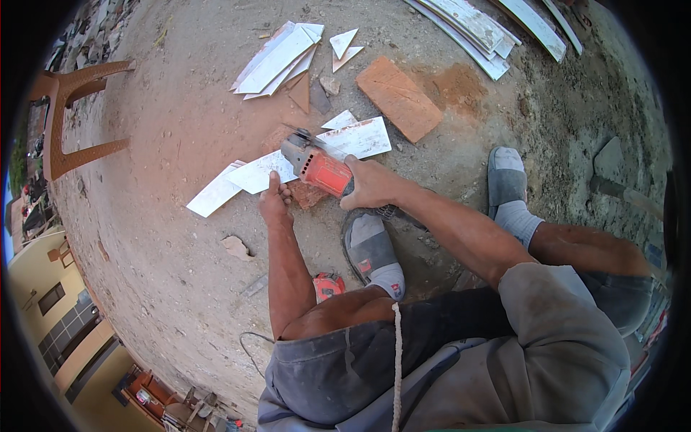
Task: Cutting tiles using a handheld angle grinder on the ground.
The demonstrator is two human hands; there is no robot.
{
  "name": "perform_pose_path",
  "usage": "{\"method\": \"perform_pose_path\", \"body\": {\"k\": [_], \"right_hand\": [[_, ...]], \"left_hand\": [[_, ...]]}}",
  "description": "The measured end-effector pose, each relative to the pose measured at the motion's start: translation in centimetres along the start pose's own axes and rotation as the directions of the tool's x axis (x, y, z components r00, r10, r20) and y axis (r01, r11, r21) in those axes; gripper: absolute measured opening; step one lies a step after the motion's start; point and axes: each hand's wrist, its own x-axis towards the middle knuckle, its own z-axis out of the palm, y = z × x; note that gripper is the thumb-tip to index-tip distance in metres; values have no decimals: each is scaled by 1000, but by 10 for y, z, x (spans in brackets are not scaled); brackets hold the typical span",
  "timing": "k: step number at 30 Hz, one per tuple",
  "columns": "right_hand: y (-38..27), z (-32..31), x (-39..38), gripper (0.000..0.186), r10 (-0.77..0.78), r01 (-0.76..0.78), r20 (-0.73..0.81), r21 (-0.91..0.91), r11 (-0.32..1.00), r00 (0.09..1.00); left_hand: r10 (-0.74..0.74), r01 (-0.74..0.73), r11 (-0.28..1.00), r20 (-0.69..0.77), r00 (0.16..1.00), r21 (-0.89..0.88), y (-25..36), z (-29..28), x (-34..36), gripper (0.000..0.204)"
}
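My right hand (373,184) is wrapped round the rear of a red angle grinder (325,173). The grinder's grey head lies over a long white tile strip (365,137), and its disc is blurred or partly hidden. My left hand (275,201) pinches the strip's near edge, thumb on top and fingers curled below. Under the strip, a dusty orange brick (307,195) props it off the ground. Another white tile piece (214,193) lies against the strip's left end, and a small pointed offcut (340,120) sits just beyond it.
A stack of cut tiles (277,60), triangular offcuts (343,43) and a loose brick (399,98) lie farther out. More tile strips (468,32) are at the far right. A brown plastic chair (54,119) is at left. My sandalled foot (372,248) and a red object (329,286) are close by.
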Motion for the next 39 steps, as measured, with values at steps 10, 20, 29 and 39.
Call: {"method": "perform_pose_path", "body": {"k": [10,20,29,39], "right_hand": [[-5,3,6,77,19,-19,3,18,1000,1000],[0,4,1,82,30,-30,-6,6,1000,1000],[5,5,-4,83,4,-3,-10,12,1000,1000],[2,4,-8,79,34,-34,-7,32,999,999]], "left_hand": [[4,-4,1000,8,1000,-18,1,-1,-2,33],[-7,7,1000,1,1000,-25,2,1,-2,32],[9,-9,1000,7,1000,-11,0,0,-2,35],[8,-8,1000,-8,1000,-18,-1,0,-2,34]]}}
